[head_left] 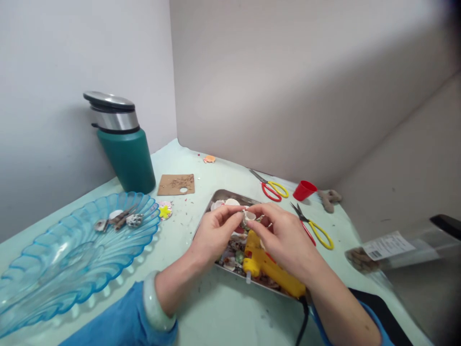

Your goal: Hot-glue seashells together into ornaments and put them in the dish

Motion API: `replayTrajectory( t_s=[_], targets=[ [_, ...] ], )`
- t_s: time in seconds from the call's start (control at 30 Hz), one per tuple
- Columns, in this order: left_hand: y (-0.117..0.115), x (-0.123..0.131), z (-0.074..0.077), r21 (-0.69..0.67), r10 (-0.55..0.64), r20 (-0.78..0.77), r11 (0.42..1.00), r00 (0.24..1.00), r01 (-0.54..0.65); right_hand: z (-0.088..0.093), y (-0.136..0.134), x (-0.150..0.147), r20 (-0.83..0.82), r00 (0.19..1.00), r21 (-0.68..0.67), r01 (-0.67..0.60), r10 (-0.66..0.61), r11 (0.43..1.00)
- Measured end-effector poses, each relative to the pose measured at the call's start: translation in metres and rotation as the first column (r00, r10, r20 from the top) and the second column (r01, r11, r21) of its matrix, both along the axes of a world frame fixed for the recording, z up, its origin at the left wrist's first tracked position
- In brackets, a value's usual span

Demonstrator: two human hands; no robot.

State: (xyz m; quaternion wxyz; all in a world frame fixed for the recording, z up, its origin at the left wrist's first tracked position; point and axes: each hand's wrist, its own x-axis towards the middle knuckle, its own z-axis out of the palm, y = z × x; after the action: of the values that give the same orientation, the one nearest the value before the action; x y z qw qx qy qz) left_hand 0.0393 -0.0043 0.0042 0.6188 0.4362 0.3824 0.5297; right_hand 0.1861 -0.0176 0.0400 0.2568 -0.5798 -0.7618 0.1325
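Note:
My left hand (216, 228) and my right hand (281, 230) meet over a metal tray (216, 194). Between their fingertips is a small white shell (249, 217), its hollow side showing. Thumb and forefinger of each hand pinch at its edges, partly hiding it. Shells of several kinds (230, 259) fill the tray below. A yellow hot glue gun (275, 271) lies across the tray under my right hand, its clear glue stick (248, 277) poking out.
A blue scalloped plate (72, 259) with shells and twigs stands left, before a green bottle (126, 158). A cardboard piece (176, 184) lies behind the tray. Two scissors (275, 190), a red cup (304, 191), driftwood (328, 199) and a plastic bag (392, 250) are rightward.

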Motion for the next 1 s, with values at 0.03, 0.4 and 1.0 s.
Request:
replayTrajectory(
  t_s=[0.03,0.4,1.0],
  targets=[
    [0.000,0.000,-0.001,0.002,-0.001,0.003,1.000,1.000,0.001,0.000,0.001,0.001,-0.015,1.000,-0.019,0.001,-0.001,1.000],
    [-0.002,0.000,-0.001,0.031,0.003,-0.021,1.000,1.000,-0.003,0.001,0.006,0.004,-0.204,0.979,-0.164,-0.066,0.032,0.984],
    [0.001,-0.002,-0.007,0.166,0.057,-0.163,0.986,0.985,-0.030,-0.013,0.024,0.009,-0.816,0.541,-0.429,-0.329,-0.204,0.841]
  ],
)
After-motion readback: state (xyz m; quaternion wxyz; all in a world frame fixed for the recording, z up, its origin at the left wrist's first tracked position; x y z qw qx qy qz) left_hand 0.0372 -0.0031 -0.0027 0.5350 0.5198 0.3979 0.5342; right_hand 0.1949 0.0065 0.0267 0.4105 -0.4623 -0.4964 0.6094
